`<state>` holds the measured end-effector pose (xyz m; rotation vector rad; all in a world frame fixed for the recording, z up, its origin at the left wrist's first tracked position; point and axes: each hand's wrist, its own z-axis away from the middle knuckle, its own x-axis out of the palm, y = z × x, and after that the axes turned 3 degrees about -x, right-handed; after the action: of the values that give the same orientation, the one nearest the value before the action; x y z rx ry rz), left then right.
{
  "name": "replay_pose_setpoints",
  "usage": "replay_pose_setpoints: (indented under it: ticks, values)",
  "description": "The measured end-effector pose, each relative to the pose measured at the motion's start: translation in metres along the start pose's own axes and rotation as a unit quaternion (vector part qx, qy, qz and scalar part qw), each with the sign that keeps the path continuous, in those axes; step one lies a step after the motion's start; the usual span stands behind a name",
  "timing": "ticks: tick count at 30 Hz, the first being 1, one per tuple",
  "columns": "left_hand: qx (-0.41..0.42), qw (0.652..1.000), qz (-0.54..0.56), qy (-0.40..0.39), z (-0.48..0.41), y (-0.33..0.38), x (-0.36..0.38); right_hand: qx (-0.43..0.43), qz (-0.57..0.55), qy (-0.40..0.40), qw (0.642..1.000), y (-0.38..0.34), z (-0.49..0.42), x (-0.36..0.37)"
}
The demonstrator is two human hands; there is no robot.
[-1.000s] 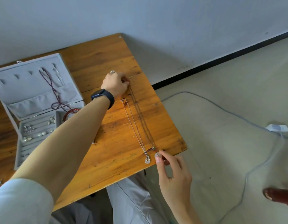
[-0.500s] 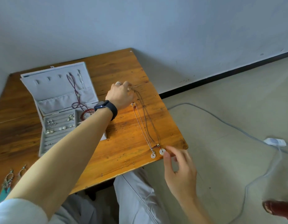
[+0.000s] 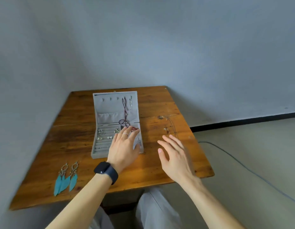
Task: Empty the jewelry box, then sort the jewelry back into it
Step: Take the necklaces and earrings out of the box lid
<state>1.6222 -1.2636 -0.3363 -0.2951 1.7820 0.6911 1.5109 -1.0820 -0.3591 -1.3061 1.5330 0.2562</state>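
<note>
while i watch from far away, the biggest thing i see is the wooden table (image 3: 74,146), pushed into a corner of the wall. on it sits the grey jewelry box (image 3: 100,154), with its lid (image 3: 110,104) open behind it. the left hand (image 3: 123,149), with a black watch (image 3: 106,171) on its wrist, is spread over the right side of the box. its fingers are straight and hold nothing, and the tips are right by a red bracelet (image 3: 135,128). the right hand (image 3: 175,156) hangs over the table beside the box, fingers straight too, with nothing in it. two blue feather earrings (image 3: 65,179) lie near the front left, well apart from the box. a purple cord necklace (image 3: 124,109) hangs from a hook in the lid and loops down to the tray. thin chain necklaces (image 3: 170,124) lie on the wood just past the right fingertips. tiny earrings (image 3: 101,132) sit in the soft rows on the left of the box. i think the box is not empty yet. the bracelet looks light, so i would pinch it with two fingertips. the cord is soft and floppy, so i would lift it by the top, off its hook, to stop tangles. the tiny earrings may slip, so i would take them one at a time.
</note>
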Motion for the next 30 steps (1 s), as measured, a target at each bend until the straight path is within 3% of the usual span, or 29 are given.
replay_pose_setpoints:
  ticks: [15, 20, 26, 30]
  values:
    - [-0.116, 0.992, -0.007, 0.045, -0.015, -0.097, -0.037, -0.126, 0.074, -0.049, 0.988, -0.057, -0.126, 0.035]
    - [-0.154, 0.985, 0.043, 0.064, -0.042, -0.117, -0.035, -0.095, 0.101, -0.064, 0.988, -0.056, -0.172, 0.058]
    - [-0.204, 0.957, 0.18, 0.101, -0.087, -0.136, -0.033, -0.061, 0.132, -0.031, 0.989, -0.061, -0.22, 0.088]
    - [-0.208, 0.951, 0.214, 0.081, -0.114, -0.15, -0.035, -0.017, 0.183, -0.039, 0.982, -0.062, -0.241, 0.103]
